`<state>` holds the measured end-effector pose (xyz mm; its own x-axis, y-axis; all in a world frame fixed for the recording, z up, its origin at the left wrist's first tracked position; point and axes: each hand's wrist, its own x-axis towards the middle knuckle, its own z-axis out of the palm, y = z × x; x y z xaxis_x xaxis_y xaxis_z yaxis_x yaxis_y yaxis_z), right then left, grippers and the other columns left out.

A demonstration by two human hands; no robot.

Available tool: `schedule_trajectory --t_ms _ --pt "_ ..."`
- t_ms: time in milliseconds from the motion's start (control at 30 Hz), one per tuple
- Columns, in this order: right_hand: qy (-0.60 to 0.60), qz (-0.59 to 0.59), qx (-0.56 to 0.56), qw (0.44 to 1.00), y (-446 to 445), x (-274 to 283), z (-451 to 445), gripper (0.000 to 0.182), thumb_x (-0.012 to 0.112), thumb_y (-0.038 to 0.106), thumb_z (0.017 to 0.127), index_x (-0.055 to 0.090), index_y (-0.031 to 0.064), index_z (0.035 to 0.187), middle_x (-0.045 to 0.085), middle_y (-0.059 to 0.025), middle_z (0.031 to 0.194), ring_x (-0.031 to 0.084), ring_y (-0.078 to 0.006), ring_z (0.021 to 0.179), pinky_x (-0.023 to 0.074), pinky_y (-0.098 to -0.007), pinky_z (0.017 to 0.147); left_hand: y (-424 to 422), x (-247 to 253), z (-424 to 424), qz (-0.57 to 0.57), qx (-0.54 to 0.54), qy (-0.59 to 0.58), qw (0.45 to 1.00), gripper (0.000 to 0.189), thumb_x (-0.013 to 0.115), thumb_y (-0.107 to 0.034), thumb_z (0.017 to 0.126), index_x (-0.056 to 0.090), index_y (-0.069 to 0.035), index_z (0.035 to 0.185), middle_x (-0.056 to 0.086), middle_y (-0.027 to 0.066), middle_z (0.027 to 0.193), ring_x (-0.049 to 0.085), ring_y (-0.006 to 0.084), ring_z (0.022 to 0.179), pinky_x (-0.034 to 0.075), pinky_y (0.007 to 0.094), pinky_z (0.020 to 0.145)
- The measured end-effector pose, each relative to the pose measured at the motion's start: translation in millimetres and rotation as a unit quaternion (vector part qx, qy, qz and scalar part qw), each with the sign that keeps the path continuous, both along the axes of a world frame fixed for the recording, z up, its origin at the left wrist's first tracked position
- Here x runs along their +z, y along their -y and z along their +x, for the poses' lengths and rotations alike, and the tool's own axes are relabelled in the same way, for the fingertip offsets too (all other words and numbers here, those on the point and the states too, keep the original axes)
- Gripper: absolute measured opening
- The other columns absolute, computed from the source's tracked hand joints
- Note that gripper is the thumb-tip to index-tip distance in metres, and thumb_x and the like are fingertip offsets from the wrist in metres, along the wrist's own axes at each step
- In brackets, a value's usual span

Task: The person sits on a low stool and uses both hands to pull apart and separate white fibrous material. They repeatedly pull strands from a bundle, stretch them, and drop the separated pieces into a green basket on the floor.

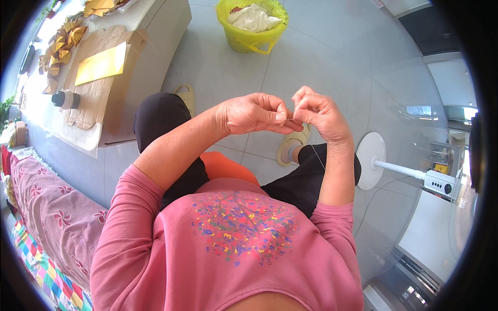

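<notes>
Above my knees, a thin pale thread runs between my two hands. My left hand pinches it between thumb and forefinger, and the other fingers stretch out towards the right. Close beside those fingertips, my right hand grips the thread with its fingers curled in. One length of thread passes along the left palm; another hangs below the right hand over the black trouser leg. Whether a needle is also between the fingers is too small to tell.
On the left, a table bears a cardboard sheet, gold paper, folded gold paper pieces and a thread spool. A lined yellow bin stands ahead. A white standing fan with a trailing cable is at right.
</notes>
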<state>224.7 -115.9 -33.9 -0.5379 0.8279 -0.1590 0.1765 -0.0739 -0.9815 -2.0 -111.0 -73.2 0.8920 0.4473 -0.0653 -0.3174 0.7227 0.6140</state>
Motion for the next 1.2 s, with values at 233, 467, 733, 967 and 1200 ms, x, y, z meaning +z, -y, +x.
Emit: schedule_trajectory --t_ms 233,467,733,967,1200 --pt "-0.09 0.005 -0.145 0.985 -9 -11 10 0.017 0.064 0.014 0.089 0.059 0.0035 0.077 0.051 0.0009 0.086 0.046 -0.0106 0.083 0.0387 -0.0274 0.081 4 7 -3 -0.008 -0.002 0.001 1.0 0.013 0.054 -0.012 0.095 0.061 -0.002 0.094 0.054 0.0225 0.126 0.051 0.0326 0.122 0.039 0.0393 0.105" --pt "-0.096 -0.102 -0.168 0.976 -13 -7 14 0.014 0.064 0.017 0.089 0.061 0.0033 0.089 0.059 -0.0017 0.093 0.054 -0.011 0.085 0.044 -0.0279 0.083 1 8 -5 -0.014 0.001 0.014 1.0 0.013 0.054 -0.013 0.095 0.061 -0.002 0.093 0.056 0.0215 0.124 0.052 0.0309 0.121 0.039 0.0385 0.106" --pt "-0.061 -0.001 0.075 0.995 5 5 -2 0.029 0.075 0.01 0.078 0.064 0.0024 0.103 0.051 -0.0103 0.124 0.045 -0.019 0.119 0.037 -0.0357 0.098 0 7 -6 -0.039 0.026 0.068 0.997 0.007 0.056 -0.007 0.091 0.061 -0.003 0.09 0.046 0.0248 0.134 0.041 0.0351 0.13 0.032 0.0458 0.11" --pt "-0.034 0.065 0.052 0.996 6 1 -9 0.019 0.073 0.015 0.08 0.068 0.001 0.093 0.056 -0.0133 0.12 0.045 -0.0273 0.123 0.041 -0.04 0.096 1 1 -5 -0.035 0.027 0.094 0.995 0.011 0.057 -0.011 0.093 0.064 -0.002 0.093 0.054 0.018 0.124 0.048 0.0282 0.124 0.036 0.0422 0.109" --pt "-0.107 0.078 -0.079 0.988 -2 -6 -4 0.011 0.063 0.011 0.088 0.063 0.0015 0.083 0.062 -0.0102 0.107 0.049 -0.0255 0.118 0.0466 -0.038 0.088 0 4 -6 -0.043 0.018 0.104 0.993 0.009 0.057 -0.01 0.093 0.064 -0.004 0.093 0.053 0.022 0.126 0.046 0.0324 0.127 0.034 0.0423 0.11"
